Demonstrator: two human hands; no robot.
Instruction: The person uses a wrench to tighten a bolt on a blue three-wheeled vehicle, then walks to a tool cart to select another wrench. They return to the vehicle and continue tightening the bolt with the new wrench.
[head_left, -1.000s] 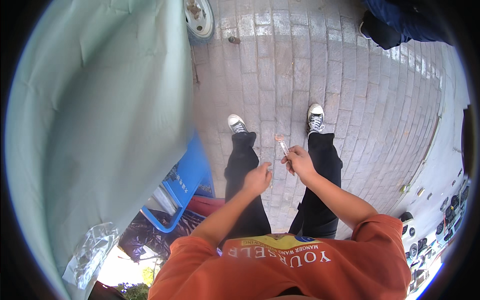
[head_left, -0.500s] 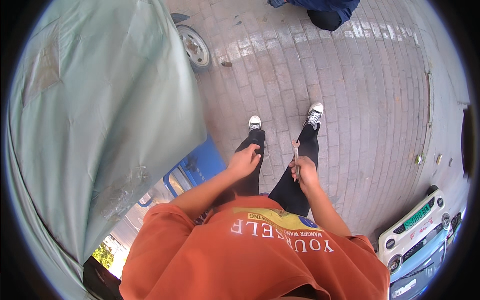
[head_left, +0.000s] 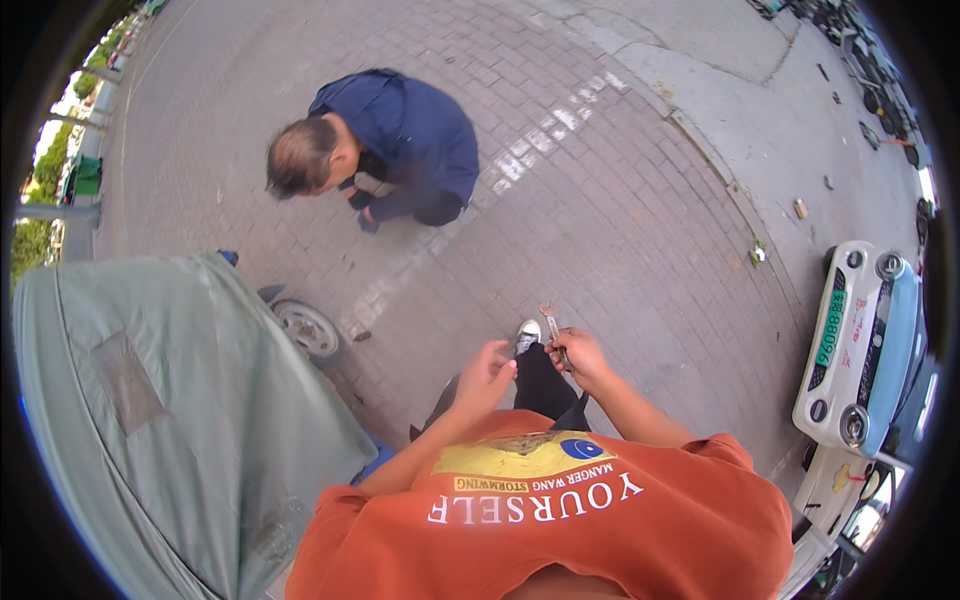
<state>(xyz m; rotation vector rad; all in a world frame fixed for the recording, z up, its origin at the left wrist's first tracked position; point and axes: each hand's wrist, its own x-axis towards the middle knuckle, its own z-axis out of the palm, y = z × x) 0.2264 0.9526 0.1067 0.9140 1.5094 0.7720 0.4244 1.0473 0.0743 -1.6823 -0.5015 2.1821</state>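
A metal open-ended wrench (head_left: 550, 322) is gripped in my right hand (head_left: 579, 357), its jaw pointing away from me. My left hand (head_left: 487, 375) holds nothing; its fingers are apart and slightly curled, a short way left of the wrench. Both hands hang in front of my body, above my dark trousers and one black-and-white shoe (head_left: 529, 336). To my left stands a vehicle under a grey-green cover (head_left: 190, 400), and one of its wheels (head_left: 308, 329) shows past the cover's far edge. Neither hand touches it.
A person in a dark blue jacket (head_left: 415, 140) crouches ahead, beyond the covered vehicle's wheel. On the right a white and light-blue car (head_left: 850, 340) is parked. Brick paving (head_left: 640, 240) with a worn white line runs between them. Far right, several bikes (head_left: 880, 90) stand.
My view has swung left and up, bringing the crouching person fully into sight. I have stepped or turned, and my left hand has come closer to the wrench.
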